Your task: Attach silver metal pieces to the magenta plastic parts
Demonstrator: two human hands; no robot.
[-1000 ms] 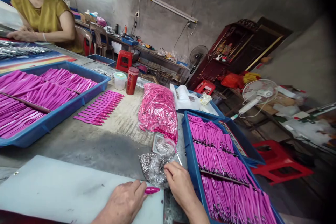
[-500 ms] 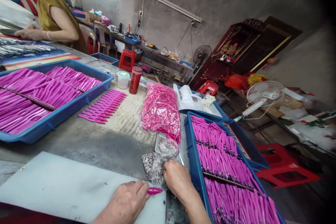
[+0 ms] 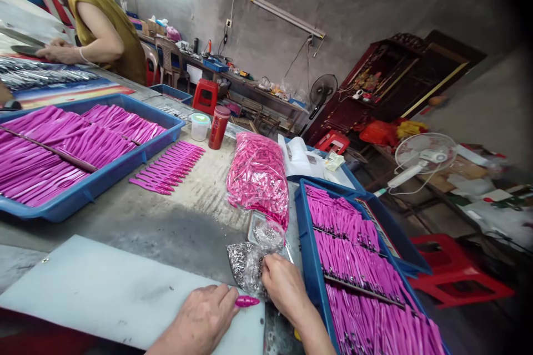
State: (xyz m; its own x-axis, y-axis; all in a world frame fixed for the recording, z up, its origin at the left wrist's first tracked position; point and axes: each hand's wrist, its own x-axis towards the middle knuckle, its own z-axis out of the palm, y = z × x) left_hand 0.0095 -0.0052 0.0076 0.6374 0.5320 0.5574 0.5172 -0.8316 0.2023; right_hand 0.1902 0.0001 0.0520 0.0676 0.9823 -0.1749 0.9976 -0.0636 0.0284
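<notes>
My left hand (image 3: 206, 315) rests on the pale cutting board (image 3: 125, 291), its fingers closed round a magenta plastic piece (image 3: 247, 301) whose tapered end sticks out to the right. The rest of that piece is hidden under my fingers. My right hand (image 3: 282, 284) is at the mouth of a clear plastic bag (image 3: 241, 263) of small silvery metal parts, just beyond the board's right end. Its fingers are curled together at the bag, and what they hold, if anything, is hidden. Behind the bag is a small container with more metal bits (image 3: 268, 233).
A bulging clear bag of pink pieces (image 3: 258, 175) stands mid-table. Blue trays of magenta pieces flank the board, one left (image 3: 89, 197) and one right (image 3: 310, 244). A row of magenta pieces (image 3: 169, 169), a red tumbler (image 3: 219, 127) and a co-worker (image 3: 110, 33) are farther back.
The whole view has shifted slightly to the right. Both hands stay in nearly the same places, the left still on the magenta piece and the right still at the bag of metal parts.
</notes>
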